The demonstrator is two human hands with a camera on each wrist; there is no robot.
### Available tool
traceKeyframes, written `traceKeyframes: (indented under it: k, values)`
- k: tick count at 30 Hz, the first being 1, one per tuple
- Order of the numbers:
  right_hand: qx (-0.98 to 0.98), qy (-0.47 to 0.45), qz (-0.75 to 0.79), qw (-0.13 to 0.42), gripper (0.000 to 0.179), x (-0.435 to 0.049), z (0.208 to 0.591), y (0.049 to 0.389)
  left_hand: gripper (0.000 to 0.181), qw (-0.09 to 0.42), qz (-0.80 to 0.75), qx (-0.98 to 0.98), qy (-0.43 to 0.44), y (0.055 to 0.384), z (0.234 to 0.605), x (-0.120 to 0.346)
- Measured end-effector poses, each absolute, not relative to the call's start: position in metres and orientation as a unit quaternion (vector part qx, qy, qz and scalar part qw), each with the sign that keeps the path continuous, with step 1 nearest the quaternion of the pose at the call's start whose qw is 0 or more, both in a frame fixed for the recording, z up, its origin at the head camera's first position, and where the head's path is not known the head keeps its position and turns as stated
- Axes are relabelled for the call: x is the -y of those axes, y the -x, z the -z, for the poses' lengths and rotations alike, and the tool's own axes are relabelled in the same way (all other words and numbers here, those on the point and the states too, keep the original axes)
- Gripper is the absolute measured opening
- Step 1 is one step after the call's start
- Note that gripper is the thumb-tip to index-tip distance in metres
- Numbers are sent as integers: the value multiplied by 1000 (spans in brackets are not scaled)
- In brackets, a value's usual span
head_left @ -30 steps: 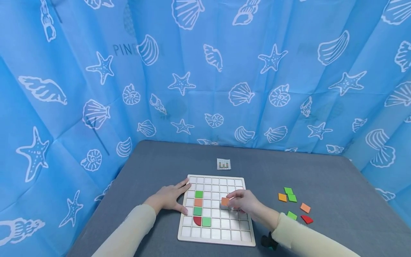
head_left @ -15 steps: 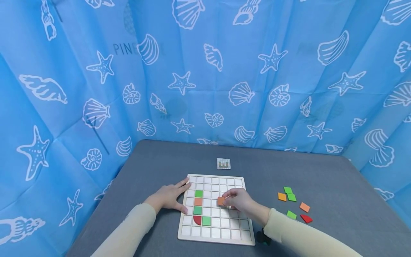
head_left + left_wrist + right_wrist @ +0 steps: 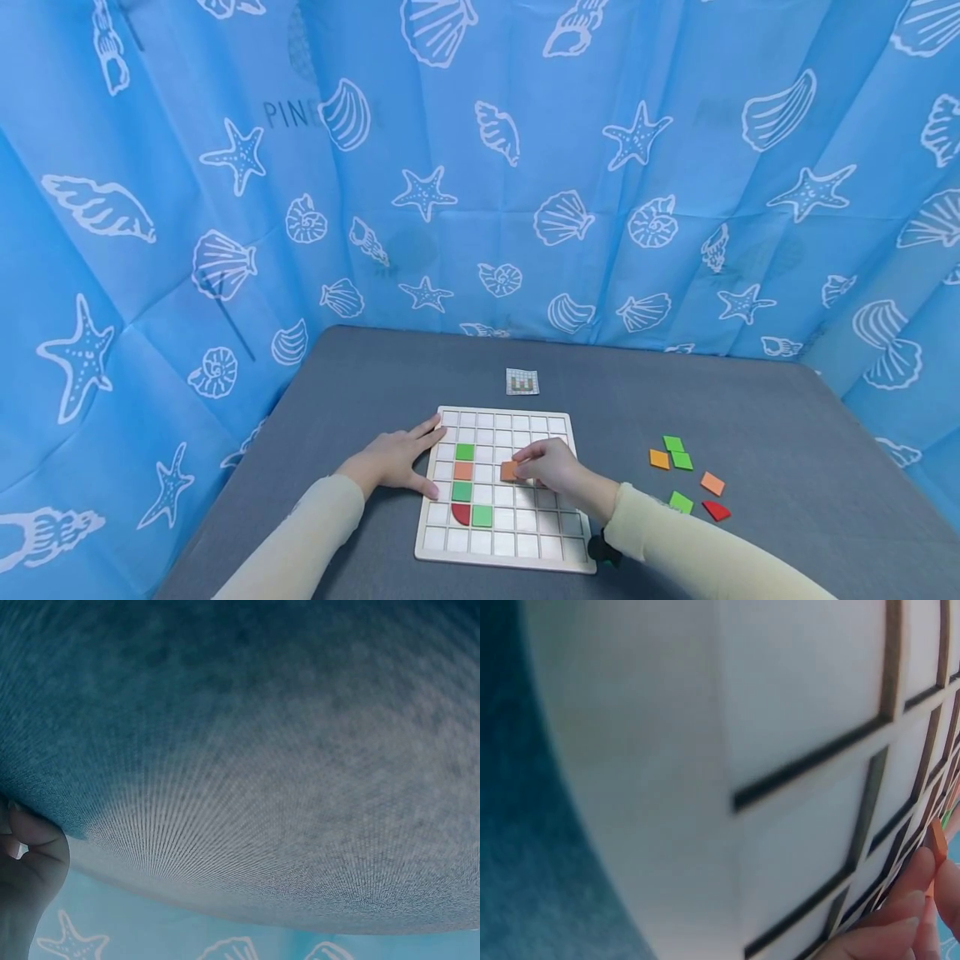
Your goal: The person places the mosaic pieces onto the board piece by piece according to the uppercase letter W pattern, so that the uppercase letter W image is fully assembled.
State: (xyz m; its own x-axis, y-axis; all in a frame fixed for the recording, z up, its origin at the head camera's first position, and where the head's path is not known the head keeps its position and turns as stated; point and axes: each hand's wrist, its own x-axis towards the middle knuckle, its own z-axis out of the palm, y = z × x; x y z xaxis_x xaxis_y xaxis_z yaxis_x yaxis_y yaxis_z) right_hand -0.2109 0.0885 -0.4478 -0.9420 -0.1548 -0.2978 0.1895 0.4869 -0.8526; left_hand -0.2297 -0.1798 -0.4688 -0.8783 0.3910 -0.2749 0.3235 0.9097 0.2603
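A white grid board (image 3: 504, 546) lies on the grey table. My right hand (image 3: 553, 467) pinches an orange square tile (image 3: 509, 472) close over a middle cell of the board. In the right wrist view the orange tile (image 3: 937, 840) stands tilted between thumb and fingers. My left hand (image 3: 393, 458) rests with spread fingers at the board's left edge. Left on the board, a column holds a green tile (image 3: 465, 452), an orange tile (image 3: 463, 471), a darker green tile (image 3: 462, 492) and a red quarter-round tile (image 3: 461, 514). A light green tile (image 3: 482, 517) sits beside the red one.
Loose tiles lie right of the board: several green ones (image 3: 682, 461), a yellow-orange one (image 3: 659, 459), an orange one (image 3: 712, 483) and a red quarter-round (image 3: 716, 510). A small pattern card (image 3: 522, 382) lies behind the board. A black object (image 3: 602, 550) shows under the right sleeve.
My right hand has moved left over the board with the orange tile and the tile is nearer the grid's middle. The left hand has stayed in place.
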Motion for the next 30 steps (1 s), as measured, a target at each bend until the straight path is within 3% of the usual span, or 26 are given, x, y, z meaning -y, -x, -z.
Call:
traceKeyframes:
  k: [30]
  values:
    - [-856, -10, 484, 180, 8, -88, 448, 213, 103, 164, -102, -963, -186, 227, 466, 180]
